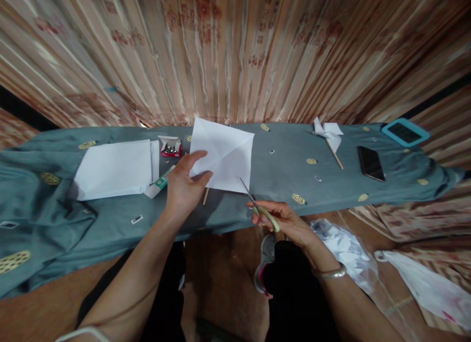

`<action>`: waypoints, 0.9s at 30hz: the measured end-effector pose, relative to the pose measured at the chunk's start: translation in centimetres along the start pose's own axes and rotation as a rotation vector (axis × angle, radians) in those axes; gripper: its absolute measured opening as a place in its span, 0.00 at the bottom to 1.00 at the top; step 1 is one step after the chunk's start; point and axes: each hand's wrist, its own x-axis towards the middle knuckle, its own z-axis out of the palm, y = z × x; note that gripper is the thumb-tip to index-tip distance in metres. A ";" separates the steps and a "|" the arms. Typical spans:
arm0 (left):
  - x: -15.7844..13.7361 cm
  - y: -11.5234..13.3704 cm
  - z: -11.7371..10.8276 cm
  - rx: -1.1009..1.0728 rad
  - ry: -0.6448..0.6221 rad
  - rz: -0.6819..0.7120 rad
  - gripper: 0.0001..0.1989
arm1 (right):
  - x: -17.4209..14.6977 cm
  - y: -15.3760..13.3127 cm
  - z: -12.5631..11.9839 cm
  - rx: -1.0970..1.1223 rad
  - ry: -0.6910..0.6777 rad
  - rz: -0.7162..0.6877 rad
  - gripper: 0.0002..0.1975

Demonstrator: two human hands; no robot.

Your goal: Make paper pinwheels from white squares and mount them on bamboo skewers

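Nearest the camera: left forearm (143,273), extending from the lower left of the frame. Left hand (185,182) over the left edge of a white sheet (231,153), thumb and forefinger moderately apart; cannot tell whether pinching from beneath. Right hand (289,222) with fingers closed around the pale green handles of scissors (271,219). Sheet at centre frame, over the cloth-covered counter (283,172), partly covering a thin stick (205,197).

Placement, judged: sheet central for access by both hands; left hand as a steady, well apart from the blades; scissors on the near side, probably for a blade approach over the near edge. Paper stack (114,170) and open box of metal pins (171,146) at left, likely out of the working spot; pinwheel (331,136) well apart at right.

Orientation: scissors' long axis diagonal, tips toward upper left, overlapping the sheet's lower right part; unable to tell contact. Sheet roughly square, no clear long axis; slightly rotated, with crease rising toward upper right.
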 end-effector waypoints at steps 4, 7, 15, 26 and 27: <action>0.0 0.0 0.0 -0.007 0.005 -0.001 0.20 | -0.1 0.0 0.0 0.002 -0.005 0.010 0.21; 0.1 0.0 0.0 -0.013 0.004 0.001 0.20 | -0.1 0.0 -0.1 0.006 -0.010 0.016 0.22; 0.0 0.1 -0.1 -0.005 -0.002 -0.022 0.20 | 0.0 0.3 -0.2 0.056 -0.008 0.048 0.23; 0.0 -0.1 -0.1 -0.010 0.007 0.006 0.20 | 0.2 0.6 -0.1 0.063 -0.014 0.037 0.20; 0.0 -0.1 -0.1 -0.006 0.005 0.004 0.20 | 0.2 0.6 -0.2 0.064 -0.018 0.035 0.20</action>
